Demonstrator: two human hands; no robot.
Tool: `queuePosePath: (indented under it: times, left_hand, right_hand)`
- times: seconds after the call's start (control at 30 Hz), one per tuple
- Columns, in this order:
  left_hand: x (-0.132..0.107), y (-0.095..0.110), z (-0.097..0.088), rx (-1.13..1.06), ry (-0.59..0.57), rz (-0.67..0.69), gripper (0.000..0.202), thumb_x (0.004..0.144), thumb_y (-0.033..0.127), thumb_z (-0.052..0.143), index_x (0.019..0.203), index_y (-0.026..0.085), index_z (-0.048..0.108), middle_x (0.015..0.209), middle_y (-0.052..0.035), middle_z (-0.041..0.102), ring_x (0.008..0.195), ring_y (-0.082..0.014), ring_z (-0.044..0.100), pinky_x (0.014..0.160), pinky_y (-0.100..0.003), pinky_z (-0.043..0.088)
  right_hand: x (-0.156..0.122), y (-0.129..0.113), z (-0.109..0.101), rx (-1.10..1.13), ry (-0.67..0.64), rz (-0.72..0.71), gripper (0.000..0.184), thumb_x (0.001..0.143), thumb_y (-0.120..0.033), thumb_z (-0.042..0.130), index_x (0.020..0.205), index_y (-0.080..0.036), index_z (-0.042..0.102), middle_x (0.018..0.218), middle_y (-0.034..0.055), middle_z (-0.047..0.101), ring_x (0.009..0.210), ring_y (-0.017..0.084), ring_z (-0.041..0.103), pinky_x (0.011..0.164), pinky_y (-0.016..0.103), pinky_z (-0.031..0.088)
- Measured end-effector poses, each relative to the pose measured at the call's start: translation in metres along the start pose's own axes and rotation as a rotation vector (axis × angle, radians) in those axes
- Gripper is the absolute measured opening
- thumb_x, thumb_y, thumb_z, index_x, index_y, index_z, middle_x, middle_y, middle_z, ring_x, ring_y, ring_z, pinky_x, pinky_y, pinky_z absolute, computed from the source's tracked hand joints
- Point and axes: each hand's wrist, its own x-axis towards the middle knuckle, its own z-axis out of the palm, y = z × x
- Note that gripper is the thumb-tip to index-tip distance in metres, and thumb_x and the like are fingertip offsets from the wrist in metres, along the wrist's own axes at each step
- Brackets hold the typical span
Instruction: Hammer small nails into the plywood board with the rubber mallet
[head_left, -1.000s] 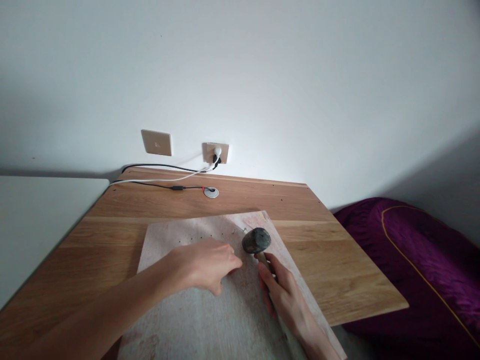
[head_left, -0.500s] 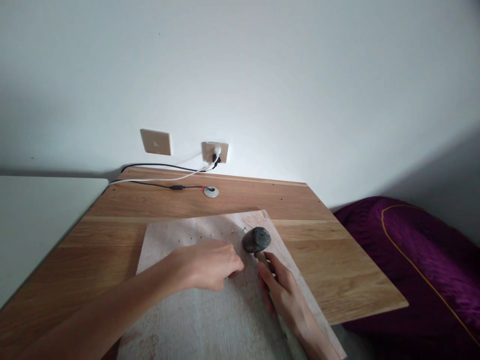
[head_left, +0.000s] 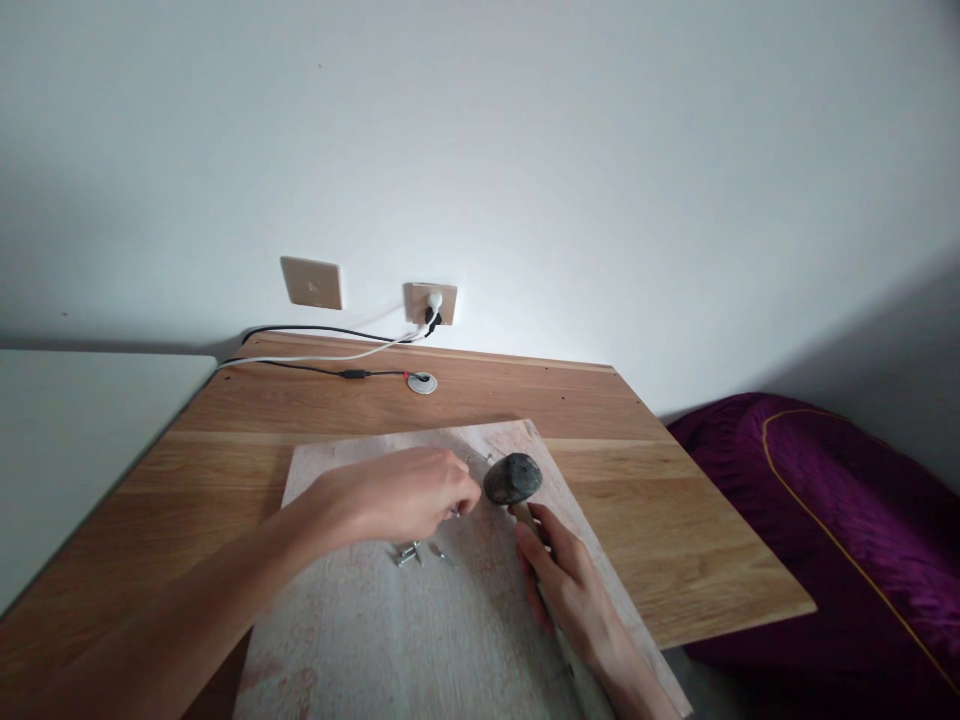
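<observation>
My left hand (head_left: 435, 495) is closed in a pinch above the pale wooden board (head_left: 360, 640); a bit of shiny metal, apparently a small silver fastener (head_left: 455, 512), shows under its fingers. Below that hand, several loose silver fasteners (head_left: 409, 554) lie on the board; whether they are screws or nails I cannot tell. My right hand (head_left: 566, 580) is wrapped around the handle of a mallet (head_left: 514, 478) whose dark head points away from me, over the board's right side. Two small fasteners stand in the board near its far edge, just left of the mallet head.
Beneath the board is a wooden tabletop (head_left: 660, 510). Black and white cables (head_left: 322, 359) run across its back to a wall socket (head_left: 442, 303). A white surface (head_left: 90, 440) adjoins at left, and a purple cloth-covered object (head_left: 840, 520) stands at right.
My left hand has lifted away from me and slightly left, uncovering the loose fasteners on the board. The right hand and mallet stay in place.
</observation>
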Motion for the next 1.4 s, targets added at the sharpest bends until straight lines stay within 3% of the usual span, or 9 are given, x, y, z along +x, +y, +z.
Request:
queuePosePath:
  times: [0.23, 0.43, 0.6, 0.77, 1.03, 1.4]
  left_hand:
    - [0.009, -0.059, 0.005, -0.236, 0.125, -0.045, 0.019, 0.086, 0.001, 0.064, 0.088, 0.017, 0.074, 0.085, -0.0021, 0.075, 0.076, -0.0148, 0.067, 0.071, -0.026, 0.042]
    - [0.020, -0.078, 0.019, -0.427, 0.304, -0.093, 0.007, 0.086, 0.013, 0.068, 0.091, 0.016, 0.071, 0.083, -0.0018, 0.074, 0.078, -0.0151, 0.067, 0.074, -0.027, 0.047]
    - [0.023, -0.083, 0.024, -0.476, 0.365, -0.124, 0.008, 0.084, 0.017, 0.067, 0.091, 0.016, 0.071, 0.083, -0.0021, 0.073, 0.078, -0.0163, 0.068, 0.075, -0.027, 0.049]
    - [0.022, -0.079, 0.025, -0.418, 0.316, -0.146, 0.003, 0.083, 0.019, 0.068, 0.085, 0.018, 0.067, 0.077, 0.0000, 0.070, 0.072, -0.0152, 0.063, 0.070, -0.026, 0.045]
    - [0.021, -0.074, 0.021, -0.392, 0.271, -0.130, 0.011, 0.084, 0.023, 0.071, 0.080, 0.018, 0.063, 0.074, 0.0017, 0.064, 0.070, -0.0145, 0.059, 0.070, -0.026, 0.042]
    - [0.022, -0.079, 0.024, -0.461, 0.255, -0.088, 0.003, 0.086, 0.019, 0.068, 0.088, 0.017, 0.068, 0.087, -0.0025, 0.075, 0.082, -0.0168, 0.069, 0.077, -0.027, 0.048]
  right_hand:
    - [-0.001, -0.004, 0.000, -0.009, -0.010, 0.013, 0.054, 0.099, -0.073, 0.049, 0.108, -0.020, 0.058, 0.047, -0.0106, 0.045, 0.036, 0.011, 0.042, 0.036, 0.022, 0.032]
    - [-0.001, 0.000, 0.001, 0.019, 0.011, 0.016, 0.055, 0.097, -0.074, 0.052, 0.108, -0.021, 0.059, 0.050, -0.0099, 0.047, 0.035, 0.010, 0.041, 0.035, 0.022, 0.030]
    - [-0.001, -0.003, 0.001, 0.004, 0.015, 0.006, 0.050, 0.098, -0.071, 0.051, 0.105, -0.021, 0.058, 0.048, -0.0110, 0.044, 0.034, 0.010, 0.040, 0.036, 0.023, 0.030]
    - [-0.002, -0.007, 0.000, -0.005, 0.011, 0.005, 0.049, 0.098, -0.070, 0.051, 0.107, -0.022, 0.059, 0.046, -0.0101, 0.046, 0.035, 0.012, 0.042, 0.037, 0.024, 0.032]
    - [-0.001, -0.004, 0.000, 0.015, 0.007, 0.015, 0.052, 0.097, -0.071, 0.052, 0.109, -0.021, 0.059, 0.052, -0.0098, 0.047, 0.035, 0.010, 0.041, 0.035, 0.023, 0.030]
    - [-0.001, -0.006, -0.001, -0.015, 0.004, 0.012, 0.051, 0.098, -0.071, 0.050, 0.108, -0.022, 0.059, 0.050, -0.0097, 0.046, 0.035, 0.012, 0.043, 0.036, 0.024, 0.033]
